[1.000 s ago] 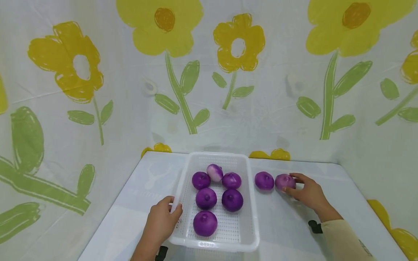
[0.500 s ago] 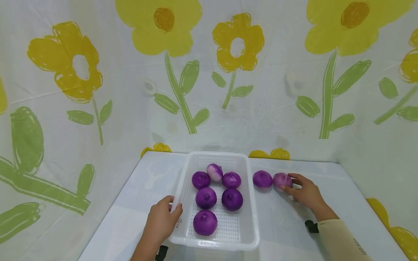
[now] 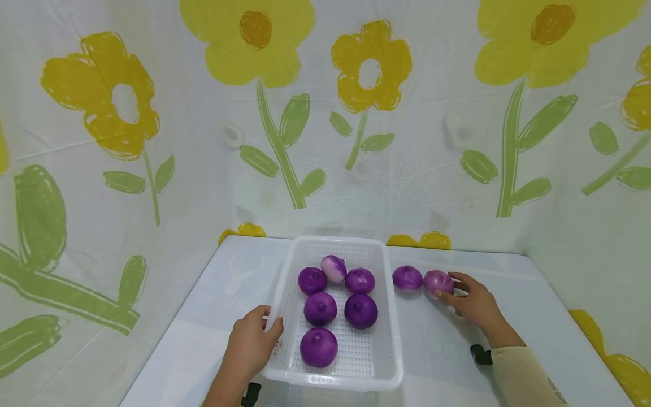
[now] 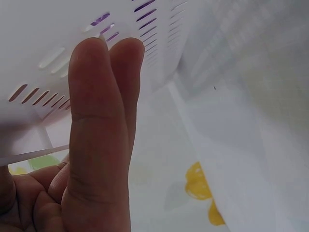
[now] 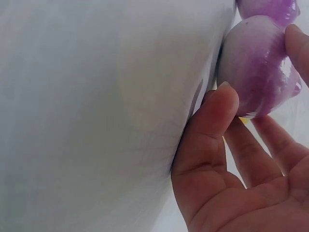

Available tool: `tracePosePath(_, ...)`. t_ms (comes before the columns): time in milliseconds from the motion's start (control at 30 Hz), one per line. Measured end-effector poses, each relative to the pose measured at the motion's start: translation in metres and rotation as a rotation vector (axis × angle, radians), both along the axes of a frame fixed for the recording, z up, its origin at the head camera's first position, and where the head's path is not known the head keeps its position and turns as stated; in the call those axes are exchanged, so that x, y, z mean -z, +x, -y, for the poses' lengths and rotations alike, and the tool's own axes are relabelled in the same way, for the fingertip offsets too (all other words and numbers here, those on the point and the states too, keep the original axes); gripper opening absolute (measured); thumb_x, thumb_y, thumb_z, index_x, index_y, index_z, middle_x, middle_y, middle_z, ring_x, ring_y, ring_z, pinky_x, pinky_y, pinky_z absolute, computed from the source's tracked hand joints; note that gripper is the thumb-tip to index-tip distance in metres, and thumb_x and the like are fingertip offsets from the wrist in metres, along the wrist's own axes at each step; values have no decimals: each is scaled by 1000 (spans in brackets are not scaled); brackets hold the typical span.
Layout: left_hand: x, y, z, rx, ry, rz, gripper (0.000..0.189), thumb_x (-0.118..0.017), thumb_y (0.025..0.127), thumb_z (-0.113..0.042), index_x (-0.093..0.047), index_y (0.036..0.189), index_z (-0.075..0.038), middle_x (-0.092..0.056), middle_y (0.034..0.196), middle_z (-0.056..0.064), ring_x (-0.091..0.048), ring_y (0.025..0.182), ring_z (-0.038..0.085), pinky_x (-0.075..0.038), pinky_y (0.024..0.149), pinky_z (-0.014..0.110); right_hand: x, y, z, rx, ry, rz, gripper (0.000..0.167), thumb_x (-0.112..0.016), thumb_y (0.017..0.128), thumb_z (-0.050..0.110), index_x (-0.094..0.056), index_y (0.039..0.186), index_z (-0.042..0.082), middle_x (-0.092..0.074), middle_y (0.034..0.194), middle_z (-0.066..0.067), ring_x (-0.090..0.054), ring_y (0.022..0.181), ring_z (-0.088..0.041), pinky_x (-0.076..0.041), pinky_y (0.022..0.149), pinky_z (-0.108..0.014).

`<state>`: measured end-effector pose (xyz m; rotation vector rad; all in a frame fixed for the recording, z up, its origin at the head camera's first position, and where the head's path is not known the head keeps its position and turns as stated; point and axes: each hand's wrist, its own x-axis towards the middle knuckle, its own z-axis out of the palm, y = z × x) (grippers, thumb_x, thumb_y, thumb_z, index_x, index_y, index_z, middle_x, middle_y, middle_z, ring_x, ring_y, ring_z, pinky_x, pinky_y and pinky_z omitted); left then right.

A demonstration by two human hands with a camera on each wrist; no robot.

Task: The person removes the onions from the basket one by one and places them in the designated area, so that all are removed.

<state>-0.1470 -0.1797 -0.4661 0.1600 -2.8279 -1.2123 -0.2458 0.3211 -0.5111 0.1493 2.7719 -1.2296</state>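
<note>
In the head view, a white plastic basket (image 3: pixel 356 370) with slotted sides stands on the table. Several purple onions (image 3: pixel 319 347) lie inside it. My left hand (image 3: pixel 251 339) grips its left rim, thumb over the edge; in the left wrist view two fingers (image 4: pixel 99 121) lie along the outer wall. To the right of the basket, my right hand (image 3: pixel 475 301) holds a paler purple onion (image 3: pixel 437 282) between thumb and fingers, low at the tabletop. A darker onion (image 3: pixel 407 278) sits between that one and the basket's right wall.
The white table (image 3: pixel 203 339) ends at a pale curtain (image 3: pixel 356 203) printed with yellow flowers, hanging behind it and at both sides. A black strap piece (image 3: pixel 480 354) shows at my right wrist.
My right hand has slid slightly left with the paler onion, and the darker onion beside it has shifted left, up to the basket wall. My left hand stays on the rim.
</note>
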Motion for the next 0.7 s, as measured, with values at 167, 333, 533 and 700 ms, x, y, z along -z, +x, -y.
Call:
tracePosePath(167,0,0,0,0,4,-2,35,-70,101,-26,-69,123,1,-76,97,12,-72,80,21,-60,64,41,1,0,0,4,5,10,106,-80,85,65,-37,161,5,-46,153,-35,-72,103,-31,-61,79,-40)
tracePosePath(333,-1,0,-1,-6,9,3,34,-71,101,-26,-70,123,0,-76,96,11,-72,78,19,-60,64,40,1,3,-2,2,-29,15,109,-80,86,64,-33,163,2,-44,155,-34,-66,119,-42,-61,83,-41)
tracePosePath(533,-2,0,-1,2,9,12,36,-71,101,-26,-69,124,1,-76,96,11,-72,79,20,-60,64,41,4,9,-6,7,-90,11,112,-81,88,61,-26,165,2,-43,157,-33,-55,135,-47,-60,88,-41)
tracePosePath(700,-2,0,-1,-14,2,14,36,-71,100,-26,-70,124,1,-76,97,11,-72,80,21,-60,64,41,8,10,-6,11,-129,18,114,-81,87,62,-22,167,4,-41,160,-29,-50,140,-46,-59,92,-43)
